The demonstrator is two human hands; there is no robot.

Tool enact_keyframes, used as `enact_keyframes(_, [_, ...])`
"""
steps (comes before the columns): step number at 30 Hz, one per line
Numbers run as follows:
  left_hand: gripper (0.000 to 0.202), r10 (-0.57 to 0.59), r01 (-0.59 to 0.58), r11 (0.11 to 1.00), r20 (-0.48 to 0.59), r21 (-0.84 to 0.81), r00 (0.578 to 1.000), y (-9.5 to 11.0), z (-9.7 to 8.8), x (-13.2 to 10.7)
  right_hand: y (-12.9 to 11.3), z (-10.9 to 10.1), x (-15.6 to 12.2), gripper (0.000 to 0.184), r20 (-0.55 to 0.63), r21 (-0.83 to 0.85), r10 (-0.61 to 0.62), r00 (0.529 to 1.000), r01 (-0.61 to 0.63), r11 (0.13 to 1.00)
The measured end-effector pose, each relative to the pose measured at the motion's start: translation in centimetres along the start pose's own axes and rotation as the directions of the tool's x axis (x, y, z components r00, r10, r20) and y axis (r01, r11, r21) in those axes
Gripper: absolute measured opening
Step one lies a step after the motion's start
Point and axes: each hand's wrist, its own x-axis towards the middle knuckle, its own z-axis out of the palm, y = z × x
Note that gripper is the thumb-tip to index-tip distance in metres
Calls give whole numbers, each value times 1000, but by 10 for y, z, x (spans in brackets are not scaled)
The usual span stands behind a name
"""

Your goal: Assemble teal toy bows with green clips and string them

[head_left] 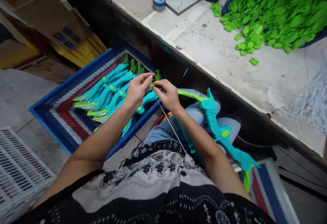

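My left hand (pixel 138 90) and my right hand (pixel 169 95) meet fingertip to fingertip, both closed in a pinch around a small green plastic piece (pixel 152 85). A thin white string (pixel 170 123) runs from the piece down toward my lap. Fingers partly hide the piece, so how the string sits in it cannot be made out. Across my knees lies a turquoise toy bow (pixel 213 123) with bright green limbs, passing behind my right forearm. Left of my hands, several similar toy bows (pixel 111 88) lie side by side in a blue crate (pixel 63 139).
The worktable (pixel 194 43) has a chipped front edge. On it are a heap of green plastic pieces (pixel 281 16) spilling from a blue bin, a blue-lidded tin (pixel 159 2) and a bundle of white string (pixel 313 98). A white slatted basket (pixel 22 169) and cardboard boxes (pixel 46 13) stand left.
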Motion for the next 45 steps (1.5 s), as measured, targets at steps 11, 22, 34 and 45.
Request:
enact_keyframes(11, [33, 7, -7, 1000, 19, 0, 1000, 4, 3, 1, -1, 0, 6, 18, -56, -127, 18, 998, -25, 992])
enact_keyframes(22, [20, 178, -249, 846, 192, 470, 965, 14, -17, -9, -1, -6, 5, 17, -21, -190, -27, 999, 22, 982])
enact_keyframes(34, [26, 200, -311, 756, 250, 576, 948, 5, -24, -21, -1, -14, -2, 22, 140, -426, -95, 986, 147, 893])
enact_keyframes(45, [15, 197, -157, 949, -124, 273, 972, -32, -48, -77, -4, -120, -100, 27, -301, -647, 124, 946, -298, 702])
